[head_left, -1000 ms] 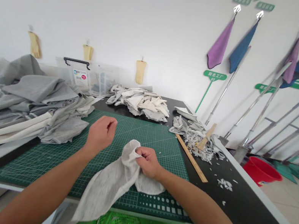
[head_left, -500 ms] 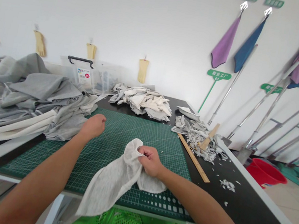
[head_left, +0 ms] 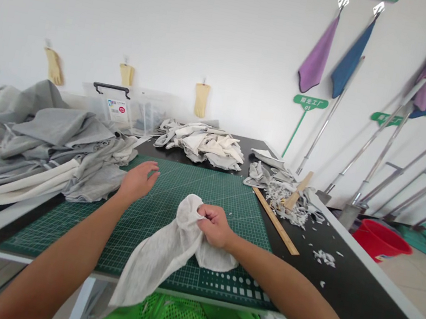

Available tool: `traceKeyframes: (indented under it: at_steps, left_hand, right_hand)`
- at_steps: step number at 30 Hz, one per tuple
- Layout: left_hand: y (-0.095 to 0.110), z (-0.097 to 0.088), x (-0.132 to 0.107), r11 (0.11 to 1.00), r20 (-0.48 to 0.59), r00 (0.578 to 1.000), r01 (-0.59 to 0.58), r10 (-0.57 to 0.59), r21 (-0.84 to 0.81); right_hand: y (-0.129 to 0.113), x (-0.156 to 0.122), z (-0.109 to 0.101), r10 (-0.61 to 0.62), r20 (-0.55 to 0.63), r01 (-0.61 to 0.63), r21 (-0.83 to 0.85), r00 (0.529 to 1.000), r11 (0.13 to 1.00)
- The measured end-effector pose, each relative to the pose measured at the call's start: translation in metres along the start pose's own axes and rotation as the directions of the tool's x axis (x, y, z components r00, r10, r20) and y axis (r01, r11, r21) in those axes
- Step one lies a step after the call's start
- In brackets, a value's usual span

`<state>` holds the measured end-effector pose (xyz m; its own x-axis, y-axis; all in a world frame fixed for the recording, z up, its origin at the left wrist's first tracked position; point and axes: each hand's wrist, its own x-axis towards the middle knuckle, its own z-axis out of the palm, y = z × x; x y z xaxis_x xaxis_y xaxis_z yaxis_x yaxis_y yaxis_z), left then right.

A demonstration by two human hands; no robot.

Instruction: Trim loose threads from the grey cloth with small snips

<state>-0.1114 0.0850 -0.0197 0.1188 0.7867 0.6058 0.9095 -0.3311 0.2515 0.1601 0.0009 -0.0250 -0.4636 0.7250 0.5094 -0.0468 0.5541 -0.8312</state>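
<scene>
L grip (head_left: 138,182) is uncurling vs prior fist, R grip (head_left: 216,228) is still pinching grey cloth (head_left: 158,260), & clear bin (head_left: 118,111) far L is holding greyish fabric (head_left: 150,121).

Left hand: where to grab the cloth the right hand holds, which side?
Probably the raised fold of the cloth, from the left: it stands up beside the right hand, facing the left hand; the tail droops over the table edge.

Illumination is bright and diffuse. Soft shadows fall on the wall (head_left: 255,35) at 2 o'clock. Wide-angle distortion stretches and softens the poles (head_left: 382,156) toward 3 o'clock.
</scene>
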Motion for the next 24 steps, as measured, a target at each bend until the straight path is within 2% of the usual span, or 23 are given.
traceKeyframes:
  at_steps: [3,7,10,12,15,17,20,24]
  left_hand:
    - [0.016,-0.002,-0.006,0.994,0.043,0.994,-0.099,0.101,-0.053]
    - [0.039,-0.007,-0.014,0.979,0.010,0.984,-0.174,0.176,-0.108]
    - [0.057,-0.016,-0.022,0.956,0.033,0.965,-0.252,0.259,-0.154]
    - [0.071,-0.022,-0.027,0.920,0.072,0.931,-0.339,0.358,-0.195]
    - [0.093,-0.026,-0.033,0.809,0.150,0.808,-0.519,0.570,-0.277]
    - [0.103,-0.024,-0.033,0.770,0.207,0.746,-0.580,0.633,-0.267]
    - [0.108,-0.018,-0.028,0.776,0.280,0.724,-0.589,0.630,-0.224]
    - [0.100,-0.012,-0.017,0.790,0.369,0.706,-0.590,0.604,-0.166]
  right_hand:
    - [-0.002,0.000,-0.003,-0.001,-0.015,0.001,-0.005,1.000,1.000]
    - [-0.004,0.000,-0.005,0.001,-0.024,-0.001,-0.005,1.000,1.000]
    - [-0.007,-0.001,-0.005,0.005,-0.022,-0.005,-0.006,1.000,1.000]
    - [-0.009,-0.002,-0.005,0.012,-0.016,-0.012,-0.008,1.000,1.000]
    - [-0.011,-0.001,-0.006,0.021,-0.011,-0.021,-0.019,1.000,1.000]
    - [-0.011,-0.001,-0.006,0.014,-0.010,-0.015,-0.034,1.000,0.999]
    - [-0.011,-0.001,-0.006,-0.007,0.004,0.007,-0.043,1.000,0.999]
    - [-0.012,0.000,-0.006,-0.015,0.021,0.016,-0.037,1.000,0.999]
